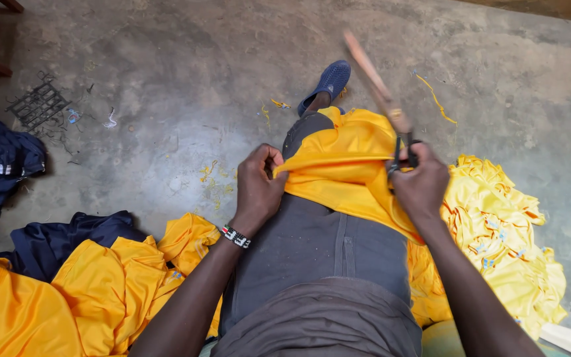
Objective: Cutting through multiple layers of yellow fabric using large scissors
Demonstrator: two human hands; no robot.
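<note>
2 hands [257, 192], 1 scissors [401, 155], 1 shoe [328, 82] (yellow garment piles: 2).

Orange garment [345, 165] – bunched across lap

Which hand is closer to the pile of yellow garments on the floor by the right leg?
Right. The right hand is just beside the yellow pile; the left hand is across the lap, farther away.

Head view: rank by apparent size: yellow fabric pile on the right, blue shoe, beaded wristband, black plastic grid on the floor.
1. Yellow fabric pile, by far the largest.
2. Blue shoe and black plastic grid: alike, and both far from the camera, so unranked.
3. Beaded wristband, smallest.
</note>
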